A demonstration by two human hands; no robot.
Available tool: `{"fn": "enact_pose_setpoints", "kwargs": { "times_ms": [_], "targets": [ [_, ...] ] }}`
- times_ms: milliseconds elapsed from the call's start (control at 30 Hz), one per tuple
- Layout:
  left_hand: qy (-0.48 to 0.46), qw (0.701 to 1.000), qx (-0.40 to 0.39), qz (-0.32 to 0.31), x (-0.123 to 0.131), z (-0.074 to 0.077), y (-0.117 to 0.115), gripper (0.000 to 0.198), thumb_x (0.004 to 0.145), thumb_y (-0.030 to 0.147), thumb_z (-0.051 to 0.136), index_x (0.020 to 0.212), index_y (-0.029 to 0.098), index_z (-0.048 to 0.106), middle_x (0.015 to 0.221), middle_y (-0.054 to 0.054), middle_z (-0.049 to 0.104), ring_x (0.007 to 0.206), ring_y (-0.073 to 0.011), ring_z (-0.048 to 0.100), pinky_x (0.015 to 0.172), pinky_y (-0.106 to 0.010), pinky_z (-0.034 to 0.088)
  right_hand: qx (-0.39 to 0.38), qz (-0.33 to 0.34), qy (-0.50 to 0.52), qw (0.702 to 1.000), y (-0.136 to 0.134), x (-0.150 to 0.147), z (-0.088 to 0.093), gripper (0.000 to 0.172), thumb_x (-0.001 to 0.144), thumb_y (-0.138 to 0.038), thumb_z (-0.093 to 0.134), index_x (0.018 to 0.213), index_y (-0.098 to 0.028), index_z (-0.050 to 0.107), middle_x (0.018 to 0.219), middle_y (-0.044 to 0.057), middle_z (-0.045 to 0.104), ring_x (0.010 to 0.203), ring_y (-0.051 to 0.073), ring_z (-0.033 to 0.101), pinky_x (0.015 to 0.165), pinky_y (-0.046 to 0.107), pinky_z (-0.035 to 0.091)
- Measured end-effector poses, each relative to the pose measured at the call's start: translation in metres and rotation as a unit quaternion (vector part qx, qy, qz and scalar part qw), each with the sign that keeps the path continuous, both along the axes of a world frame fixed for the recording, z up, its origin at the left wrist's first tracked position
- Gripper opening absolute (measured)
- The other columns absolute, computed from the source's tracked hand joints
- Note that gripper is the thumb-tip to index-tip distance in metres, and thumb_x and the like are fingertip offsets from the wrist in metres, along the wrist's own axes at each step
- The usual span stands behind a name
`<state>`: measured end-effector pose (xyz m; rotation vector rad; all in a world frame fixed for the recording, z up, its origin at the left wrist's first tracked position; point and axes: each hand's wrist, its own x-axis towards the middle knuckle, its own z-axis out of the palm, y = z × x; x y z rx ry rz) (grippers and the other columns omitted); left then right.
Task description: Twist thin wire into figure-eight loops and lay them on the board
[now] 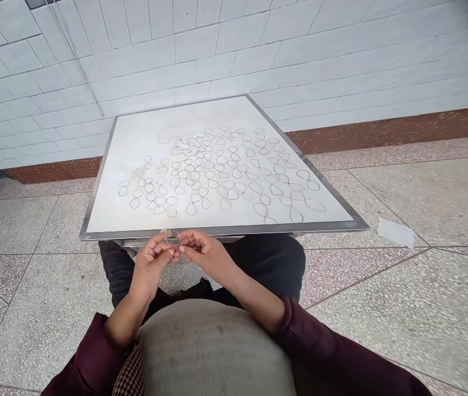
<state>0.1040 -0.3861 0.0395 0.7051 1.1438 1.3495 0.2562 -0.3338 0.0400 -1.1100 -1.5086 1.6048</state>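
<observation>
Between my hands, just in front of the table's near edge, is a thin wire (173,238) bent into a round loop. My left hand (154,254) pinches it from the left with thumb and fingers. From the right, my right hand (201,250) pinches the same wire, its thumb and fingertips close to my left thumb. The wire's lower part is hidden by the fingertips. Beyond my hands, many figure-eight wire loops (203,199) lie spread over the white tabletop (135,135). Toward the back, some thin wires (188,144) are tangled or less neatly curved.
A metal trim (259,228) edges the table, which stands against a white tiled wall (201,49). My legs (275,264) are under its near side. On the speckled floor (382,297) at right lies a white scrap (396,233).
</observation>
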Motion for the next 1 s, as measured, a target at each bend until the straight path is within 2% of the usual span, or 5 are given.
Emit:
{"fn": "enact_pose_setpoints", "kwargs": {
  "times_ms": [233,533,733,1000],
  "targets": [
    [0.021,1.000,0.010,0.012,0.001,0.000,0.000,0.039,0.075,0.027,0.079,0.111,0.019,0.066,0.074,0.000,0.072,0.067,-0.0119,0.065,0.066,-0.025,0.052,-0.011,0.016,0.009,1.000,0.001,-0.001,0.003,0.025,0.077,-0.032,0.066,0.099,-0.020,0.064,0.080,-0.001,0.061,0.072,0.014,0.058,0.065,0.028,0.048],
    [-0.008,0.999,0.026,0.040,0.006,-0.001,-0.002,0.040,0.074,0.025,0.079,0.111,0.018,0.065,0.080,0.000,0.072,0.070,-0.0124,0.067,0.070,-0.027,0.055,-0.050,0.020,0.048,0.997,0.000,-0.002,0.006,0.020,0.077,-0.032,0.067,0.092,-0.021,0.061,0.081,-0.001,0.062,0.074,0.015,0.058,0.065,0.029,0.047],
    [-0.003,0.999,0.025,0.043,0.008,-0.003,-0.002,0.038,0.076,0.024,0.078,0.111,0.018,0.064,0.075,0.002,0.069,0.063,-0.0095,0.063,0.062,-0.022,0.052,-0.062,0.022,0.043,0.997,-0.002,-0.002,0.004,0.020,0.077,-0.030,0.068,0.095,-0.022,0.062,0.079,-0.002,0.059,0.072,0.013,0.056,0.066,0.028,0.046],
    [0.010,0.998,0.014,0.065,0.010,-0.003,-0.002,0.042,0.073,0.028,0.080,0.109,0.017,0.064,0.067,0.004,0.064,0.057,-0.0091,0.060,0.056,-0.021,0.050,-0.031,0.021,0.021,0.999,-0.003,-0.004,-0.003,0.022,0.077,-0.030,0.067,0.096,-0.022,0.060,0.078,-0.002,0.059,0.071,0.013,0.055,0.065,0.028,0.043]
  ]
}}
